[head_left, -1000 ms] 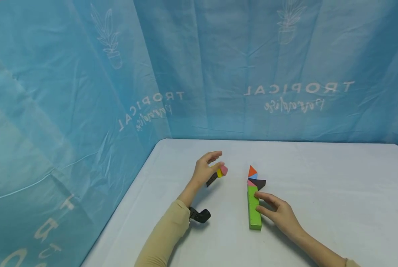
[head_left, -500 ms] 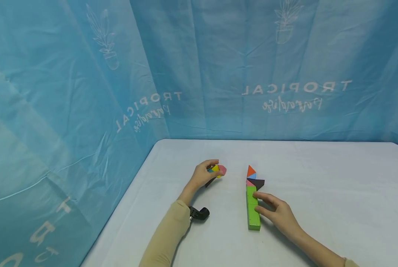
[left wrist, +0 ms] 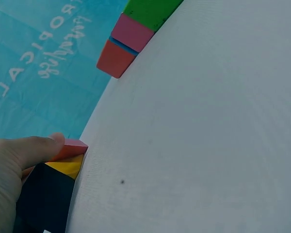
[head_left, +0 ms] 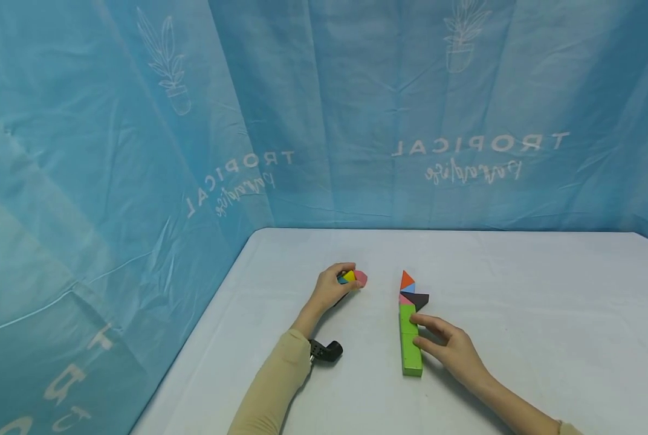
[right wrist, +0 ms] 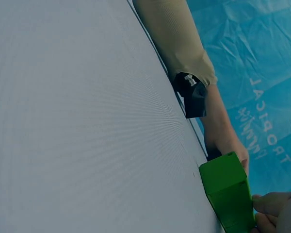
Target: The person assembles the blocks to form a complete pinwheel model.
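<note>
My left hand grips a small group of toy blocks at the left, fingers on the far side and thumb on the near side. Among them are a pink block, a yellow block and a teal block. A black block shows beneath that thumb in the left wrist view. My right hand rests its fingertips against the right side of two green blocks lined up end to end. Beyond them lie a pink block, a black block, a blue block and an orange block.
A white-covered table carries everything. Blue printed curtains stand behind it and along its left. A black wrist device sticks out at the left sleeve, near the tabletop.
My left hand has lowered, its fingers closing around the block group and covering most of the black block there. The right hand has stayed against the green blocks. The whole view has shifted slightly.
</note>
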A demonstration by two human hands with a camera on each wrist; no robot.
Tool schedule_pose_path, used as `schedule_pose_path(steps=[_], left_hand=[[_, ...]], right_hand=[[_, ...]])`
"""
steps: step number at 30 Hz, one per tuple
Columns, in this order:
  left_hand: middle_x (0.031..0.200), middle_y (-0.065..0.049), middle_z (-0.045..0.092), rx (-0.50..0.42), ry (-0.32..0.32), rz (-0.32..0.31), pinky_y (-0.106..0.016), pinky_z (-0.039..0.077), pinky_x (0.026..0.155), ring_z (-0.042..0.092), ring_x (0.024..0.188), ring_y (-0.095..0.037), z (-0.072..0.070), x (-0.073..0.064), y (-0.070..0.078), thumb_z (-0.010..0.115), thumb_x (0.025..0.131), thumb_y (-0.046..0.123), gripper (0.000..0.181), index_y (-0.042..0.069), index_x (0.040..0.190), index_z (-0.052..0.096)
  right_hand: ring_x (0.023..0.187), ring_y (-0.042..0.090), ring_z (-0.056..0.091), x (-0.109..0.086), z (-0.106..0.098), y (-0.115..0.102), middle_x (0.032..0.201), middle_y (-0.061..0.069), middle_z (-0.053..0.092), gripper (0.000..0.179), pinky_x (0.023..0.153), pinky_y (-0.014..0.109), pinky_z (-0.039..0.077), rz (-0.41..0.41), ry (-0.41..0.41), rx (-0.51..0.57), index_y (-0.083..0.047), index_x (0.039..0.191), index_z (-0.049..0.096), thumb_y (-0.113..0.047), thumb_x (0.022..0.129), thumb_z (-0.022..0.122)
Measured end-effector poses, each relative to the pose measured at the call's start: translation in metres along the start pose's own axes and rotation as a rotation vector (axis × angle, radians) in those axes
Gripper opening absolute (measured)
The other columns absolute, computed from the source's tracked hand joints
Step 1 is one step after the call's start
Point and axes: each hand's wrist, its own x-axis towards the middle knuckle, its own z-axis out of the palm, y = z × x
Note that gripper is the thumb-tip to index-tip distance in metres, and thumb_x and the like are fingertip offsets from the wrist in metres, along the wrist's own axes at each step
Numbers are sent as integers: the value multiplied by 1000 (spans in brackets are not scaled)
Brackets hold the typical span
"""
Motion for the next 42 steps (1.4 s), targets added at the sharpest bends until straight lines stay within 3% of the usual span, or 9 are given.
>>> schedule_pose_path(steps=[8, 14, 20, 28, 36, 42], left_hand=[[119, -10, 61, 93, -14, 48, -40, 41, 100, 53, 115, -27, -2, 5, 4, 72, 84, 17, 41, 2, 121, 61], [118, -7, 62, 164, -15, 113, -39, 39, 101, 51, 117, -23, -2, 13, 22, 71, 85, 18, 41, 5, 122, 61], [121, -6, 61, 231, -78, 193, -36, 39, 101, 50, 118, -22, 11, 15, 44, 71, 86, 20, 43, 5, 124, 60], [123, -8, 60, 364, -165, 263, -32, 40, 100, 50, 117, -22, 32, 15, 49, 68, 88, 22, 41, 5, 124, 60], [123, -7, 60, 342, -170, 248, -32, 39, 101, 50, 118, -21, 39, 14, 47, 69, 88, 27, 42, 6, 124, 61], [126, -4, 59, 170, -166, 196, -31, 40, 101, 50, 120, -18, 42, 10, 42, 70, 86, 28, 49, 7, 128, 58]], right_hand=[[123, 21, 49, 0, 0, 0, 122, -1, 61, 41, 99, 15, 36, 0, 0, 6, -13, 123, 62, -26, 85, 71], [123, 22, 48, 1, -1, 1, 123, 0, 61, 41, 98, 15, 36, -8, 2, -5, -12, 122, 62, -26, 85, 71], [122, 22, 49, 2, -1, 2, 122, 0, 61, 42, 97, 15, 37, -5, 5, -26, -11, 123, 61, -25, 85, 71], [122, 21, 49, 2, 0, 3, 122, 0, 61, 43, 97, 15, 37, 0, 2, -35, -11, 123, 61, -26, 84, 72], [121, 22, 50, 3, -1, 4, 122, -1, 62, 42, 97, 14, 37, -18, 9, -30, -11, 123, 61, -25, 84, 72], [121, 22, 50, 1, -1, 5, 121, 0, 62, 42, 97, 14, 37, -23, 4, -15, -11, 123, 61, -25, 85, 72]])
